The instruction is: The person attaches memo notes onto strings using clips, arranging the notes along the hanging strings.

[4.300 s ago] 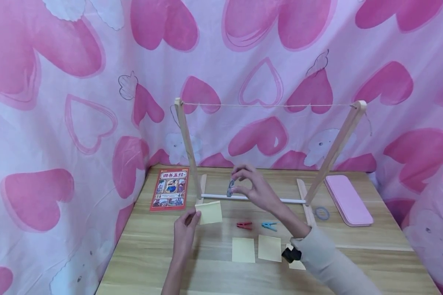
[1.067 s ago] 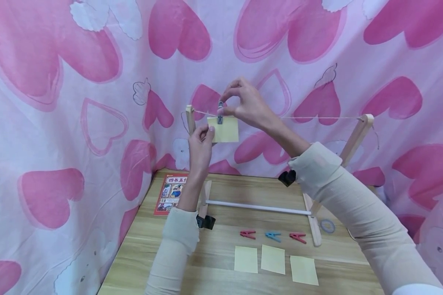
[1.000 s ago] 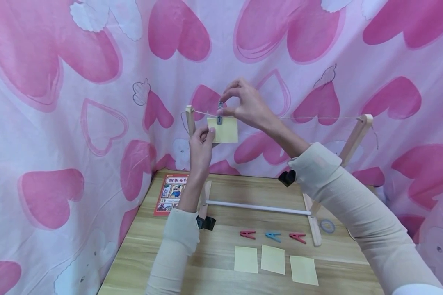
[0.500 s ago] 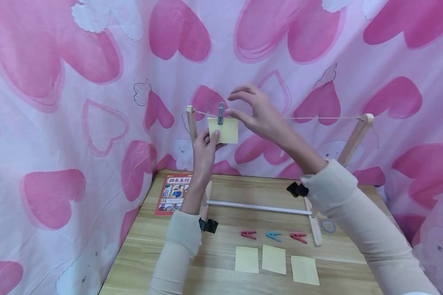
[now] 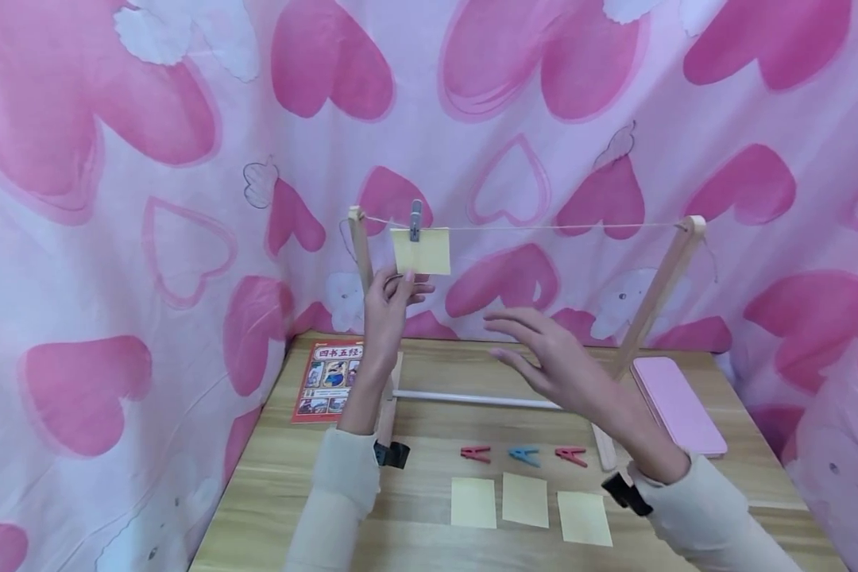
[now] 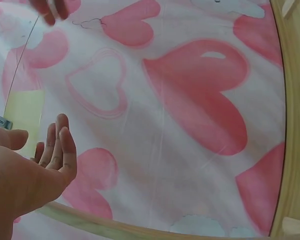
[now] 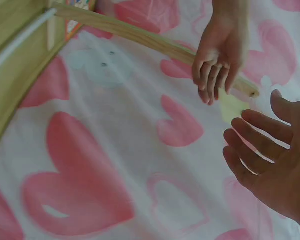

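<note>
A grey clothespin (image 5: 415,221) clips a pale yellow paper note (image 5: 429,253) to the string (image 5: 529,228) near its left end. Just below the note is my left hand (image 5: 388,308), its thumb by the note's lower edge. In the left wrist view, this hand's fingers (image 6: 56,145) are extended and apart from the thumb, pinching nothing. My right hand (image 5: 561,365) hovers over the table with straight, spread fingers and holds nothing. Three clothespins lie in a row below: red (image 5: 475,454), blue (image 5: 524,455) and red (image 5: 570,456). Three yellow notes (image 5: 525,500) lie in front of them.
The string spans two wooden posts (image 5: 654,298), joined low down by a white rod (image 5: 479,399). A red book (image 5: 322,389) lies at the left, partly behind my left arm. A pink case (image 5: 679,405) sits at the right. Heart-patterned curtain (image 5: 500,71) surrounds the wooden table.
My right hand has let go of the grey clothespin and moved down and right. My left hand has slipped below the note and released it. The note now hangs from the string.
</note>
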Available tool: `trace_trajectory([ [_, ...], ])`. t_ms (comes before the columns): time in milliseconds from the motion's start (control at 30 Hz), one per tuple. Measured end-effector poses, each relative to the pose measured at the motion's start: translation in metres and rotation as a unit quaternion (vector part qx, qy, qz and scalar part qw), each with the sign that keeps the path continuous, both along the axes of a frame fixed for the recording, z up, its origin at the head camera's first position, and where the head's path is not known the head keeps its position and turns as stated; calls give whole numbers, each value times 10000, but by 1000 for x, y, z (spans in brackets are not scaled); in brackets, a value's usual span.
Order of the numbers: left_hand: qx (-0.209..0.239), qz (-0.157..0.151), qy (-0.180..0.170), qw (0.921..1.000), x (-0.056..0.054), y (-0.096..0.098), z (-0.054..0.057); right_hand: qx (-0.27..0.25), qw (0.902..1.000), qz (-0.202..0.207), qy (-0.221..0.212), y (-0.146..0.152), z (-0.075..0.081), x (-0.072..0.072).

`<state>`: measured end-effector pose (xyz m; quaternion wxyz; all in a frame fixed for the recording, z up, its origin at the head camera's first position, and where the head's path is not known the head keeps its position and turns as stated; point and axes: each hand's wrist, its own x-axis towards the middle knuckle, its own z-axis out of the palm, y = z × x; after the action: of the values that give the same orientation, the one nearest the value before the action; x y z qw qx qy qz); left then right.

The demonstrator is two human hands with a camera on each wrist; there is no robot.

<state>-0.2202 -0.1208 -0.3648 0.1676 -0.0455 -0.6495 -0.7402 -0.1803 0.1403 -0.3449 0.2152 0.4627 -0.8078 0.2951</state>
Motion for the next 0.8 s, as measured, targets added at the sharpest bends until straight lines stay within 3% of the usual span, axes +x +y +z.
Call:
trace_trajectory([
  [133, -144, -29, -132, 9998, 6, -5, -12, 140, 9992, -248, -270, 14, -25, 6],
  [233, -454, -20, -270, 9986, 16, -8, -25, 202, 9980, -473, -357, 22, -43, 8],
  [300, -1028, 111, -271, 9943, 27, -9, -42, 202, 9969, -636, -408, 28, -55, 9],
  [367, -1757, 244, -233, 9839, 42, -10, -63, 184, 9958, -772, -451, 32, -68, 11],
  [433, -2558, 413, -127, 9658, 57, -11, -89, 157, 9947, -885, -498, 36, -81, 12],
  [500, -3338, 525, 68, 9412, 70, -10, -115, 126, 9940, -953, -519, 40, -94, 13],
  [667, -4856, 878, 419, 8687, 92, -9, -166, 74, 9935, -1089, -334, 46, -126, 15],
  [733, -5168, 895, 424, 8504, 97, -8, -179, 74, 9932, -1146, -210, 45, -139, 18],
  [800, -5370, 834, 385, 8386, 101, -7, -189, 103, 9922, -1233, -122, 42, -153, 23],
])
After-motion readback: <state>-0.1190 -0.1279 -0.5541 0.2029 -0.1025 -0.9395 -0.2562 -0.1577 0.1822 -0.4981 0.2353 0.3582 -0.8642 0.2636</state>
